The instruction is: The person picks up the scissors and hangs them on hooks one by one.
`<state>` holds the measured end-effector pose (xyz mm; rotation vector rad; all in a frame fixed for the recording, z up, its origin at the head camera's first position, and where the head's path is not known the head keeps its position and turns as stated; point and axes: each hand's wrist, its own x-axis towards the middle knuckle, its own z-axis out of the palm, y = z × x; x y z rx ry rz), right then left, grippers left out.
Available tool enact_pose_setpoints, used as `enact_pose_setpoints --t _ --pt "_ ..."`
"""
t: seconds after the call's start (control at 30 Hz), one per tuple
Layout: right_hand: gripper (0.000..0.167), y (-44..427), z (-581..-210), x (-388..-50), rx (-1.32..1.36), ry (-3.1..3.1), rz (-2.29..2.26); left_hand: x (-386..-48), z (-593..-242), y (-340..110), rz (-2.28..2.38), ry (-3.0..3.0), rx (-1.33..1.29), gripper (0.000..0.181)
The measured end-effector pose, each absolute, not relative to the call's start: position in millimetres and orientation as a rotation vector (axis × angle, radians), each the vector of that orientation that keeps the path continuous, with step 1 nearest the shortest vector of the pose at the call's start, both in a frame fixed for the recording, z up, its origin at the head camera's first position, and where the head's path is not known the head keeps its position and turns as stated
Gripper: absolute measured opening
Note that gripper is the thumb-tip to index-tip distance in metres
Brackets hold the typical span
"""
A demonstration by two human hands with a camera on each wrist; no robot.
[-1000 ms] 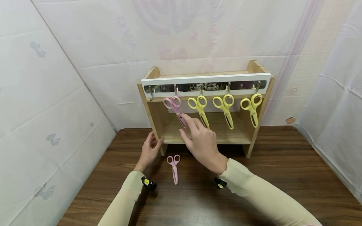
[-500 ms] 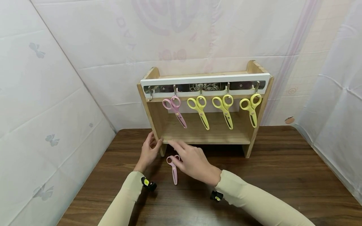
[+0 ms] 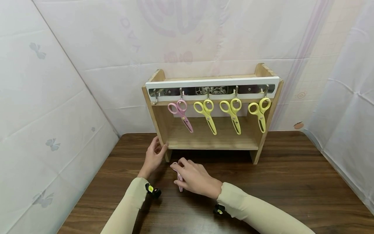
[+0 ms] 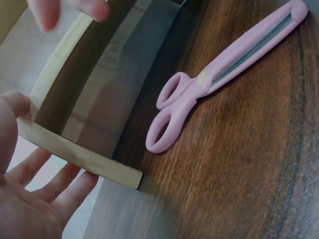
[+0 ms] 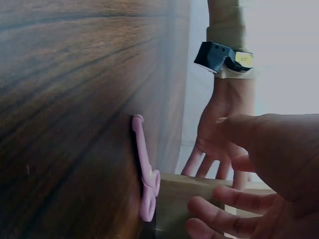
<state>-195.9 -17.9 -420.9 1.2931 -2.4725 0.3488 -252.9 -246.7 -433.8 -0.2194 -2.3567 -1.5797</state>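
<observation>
My left hand (image 3: 153,157) grips the lower left side panel of a small wooden shelf (image 3: 156,120), thumb on its front edge and fingers behind it. Pink scissors (image 4: 202,84) lie closed on the table, handle rings toward the shelf. My right hand (image 3: 197,178) hovers over them with fingers spread, covering part of them in the head view. In the right wrist view a gap shows between its fingers and the scissors (image 5: 143,159). Another pink pair of scissors (image 3: 181,112) hangs by a ring from the shelf's hook rail (image 3: 187,92).
Yellow scissors hang from the other hooks: one pair (image 3: 207,117) near the middle, another (image 3: 233,117) beside it, a third (image 3: 260,115) at the right. The leftmost hook (image 3: 155,97) carries nothing. Patterned cloth walls (image 3: 87,48) surround the dark wooden table (image 3: 292,169).
My right hand has moved down from the hanging pink scissors, clear of them, to the pair on the table. The left hand has stayed on the shelf's side panel.
</observation>
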Motion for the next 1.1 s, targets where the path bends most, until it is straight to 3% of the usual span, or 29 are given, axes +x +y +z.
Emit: enact_pose_setpoints --t 0.3,1.1 --pt "0.052 -23.3 -429.7 -192.9 1.308 -2.570 0.150 -233.1 -404.8 -236.1 -1.581 -2.376 -0.234 0.052" --pt "0.034 -29.7 -444.9 -185.1 1.284 -2.718 -0.026 -231.6 -405.0 -236.6 -1.595 -2.382 -0.242 0.053"
